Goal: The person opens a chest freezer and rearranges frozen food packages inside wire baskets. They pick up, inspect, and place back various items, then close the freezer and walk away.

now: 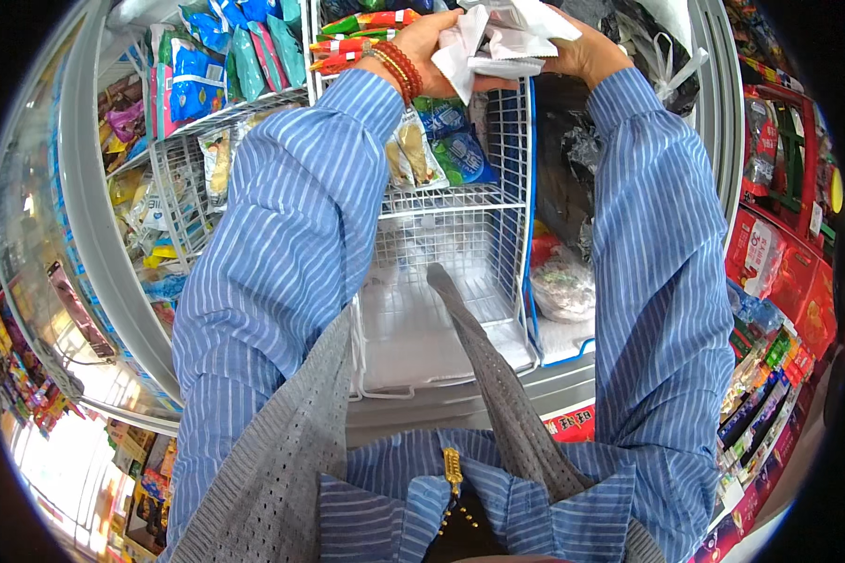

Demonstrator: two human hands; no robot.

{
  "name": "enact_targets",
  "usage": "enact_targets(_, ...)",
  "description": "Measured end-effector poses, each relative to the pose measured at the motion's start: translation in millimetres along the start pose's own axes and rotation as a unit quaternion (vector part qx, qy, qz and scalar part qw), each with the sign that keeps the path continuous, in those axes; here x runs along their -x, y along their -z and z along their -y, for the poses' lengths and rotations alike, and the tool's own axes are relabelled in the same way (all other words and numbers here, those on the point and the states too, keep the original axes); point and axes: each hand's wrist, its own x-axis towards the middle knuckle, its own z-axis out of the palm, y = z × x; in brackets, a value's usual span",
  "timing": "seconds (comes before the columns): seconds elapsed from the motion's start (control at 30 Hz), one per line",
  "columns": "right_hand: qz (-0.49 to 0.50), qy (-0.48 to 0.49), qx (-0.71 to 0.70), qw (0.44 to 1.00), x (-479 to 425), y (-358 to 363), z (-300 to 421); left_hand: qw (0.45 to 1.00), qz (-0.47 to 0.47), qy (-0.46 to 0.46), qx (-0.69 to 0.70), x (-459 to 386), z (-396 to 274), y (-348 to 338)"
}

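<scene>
My left hand (426,49), with red beads around the wrist, supports several white wrapped packets (507,42) from the left and below. From the right, my right hand (591,53) grips the same bunch; its fingertips are partly hidden behind the wrappers. Both hands are over the far part of a chest freezer, above a white wire basket (458,205). Orange and green packets (345,46) lie stacked beside my left wrist. Below the hands, blue and green packs (461,156) and cream-coloured food packs (415,151) sit in the basket.
Blue, teal and pink packs (197,81) fill a basket at the far left. Black plastic bags (567,134) and a clear-wrapped round item (563,285) occupy the right compartment. The grey freezer rim (109,211) curves around. A knitted grey garment end (458,310) dangles over the near basket.
</scene>
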Motion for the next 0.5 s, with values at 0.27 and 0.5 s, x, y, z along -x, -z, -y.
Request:
enact_targets(0.27,-0.328,0.17,0.179,0.912,68,-58,-3,0.934,0.165,0.067,0.309,20,6,4)
enact_targets(0.5,-0.296,0.284,0.378,0.83,88,-89,-99,0.978,0.169,0.093,0.083,69,-6,-13)
